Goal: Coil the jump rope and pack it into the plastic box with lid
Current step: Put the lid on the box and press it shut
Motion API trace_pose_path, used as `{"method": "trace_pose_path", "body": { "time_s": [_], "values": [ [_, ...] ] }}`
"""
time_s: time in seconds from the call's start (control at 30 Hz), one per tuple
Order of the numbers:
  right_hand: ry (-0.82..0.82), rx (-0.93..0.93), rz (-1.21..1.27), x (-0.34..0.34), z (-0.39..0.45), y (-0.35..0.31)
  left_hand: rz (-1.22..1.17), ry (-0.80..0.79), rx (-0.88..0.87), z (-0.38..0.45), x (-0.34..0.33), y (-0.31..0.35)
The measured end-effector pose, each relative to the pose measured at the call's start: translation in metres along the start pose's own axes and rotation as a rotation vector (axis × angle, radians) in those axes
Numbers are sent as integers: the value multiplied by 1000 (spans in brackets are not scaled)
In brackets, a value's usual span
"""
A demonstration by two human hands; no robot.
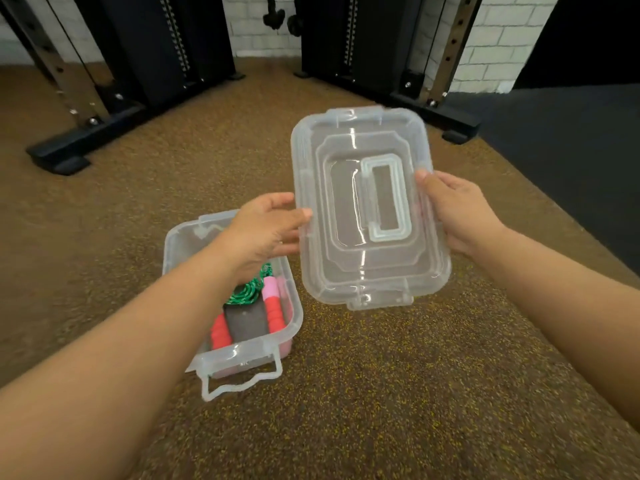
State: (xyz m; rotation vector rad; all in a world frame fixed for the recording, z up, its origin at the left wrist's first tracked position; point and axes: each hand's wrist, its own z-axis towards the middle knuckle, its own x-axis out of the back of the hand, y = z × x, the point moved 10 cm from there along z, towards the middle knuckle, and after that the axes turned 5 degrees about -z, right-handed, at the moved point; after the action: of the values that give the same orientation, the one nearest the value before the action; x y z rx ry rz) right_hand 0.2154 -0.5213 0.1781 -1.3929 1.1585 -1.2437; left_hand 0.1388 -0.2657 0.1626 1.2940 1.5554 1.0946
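Low and left of centre in the frame, the clear plastic box [221, 358] stands open on the speckled brown floor [381, 393], its hinged front latch [242, 384] folded down toward the viewer. Inside lies the jump rope [247, 292]: green coils bunched in the middle, one red and pink handle along the right wall and another red handle toward the left, partly hidden behind the left forearm.

Above and right of the box, both hands hold the clear lid [367, 209] in the air, top side toward the camera, with its carry handle folded flat. The left hand [266, 230] grips the lid's left edge, thumb lying on top. The right hand [453, 213] grips the right edge, thumb on the rim, fingers behind.

Across the upper frame, black gym rack frames [104, 64] stand bolted on floor feet before a white brick wall [495, 36]. A dark mat [571, 140] covers the upper right.
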Motion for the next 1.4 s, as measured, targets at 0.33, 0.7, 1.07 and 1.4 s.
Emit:
{"method": "trace_pose_path", "body": {
  "time_s": [0.33,0.7,1.07,1.4],
  "values": [
    [-214,-136,-117,-140,-8,21,189,194,180,-22,112,-26],
    [-229,-146,-231,-221,-31,55,535,417,229,-43,190,-47],
    [-218,-149,-280,-226,-34,64,347,403,225,-45,196,-62],
    [-215,-152,-289,-225,-35,66,237,341,251,-40,193,-68]
  ]
}}
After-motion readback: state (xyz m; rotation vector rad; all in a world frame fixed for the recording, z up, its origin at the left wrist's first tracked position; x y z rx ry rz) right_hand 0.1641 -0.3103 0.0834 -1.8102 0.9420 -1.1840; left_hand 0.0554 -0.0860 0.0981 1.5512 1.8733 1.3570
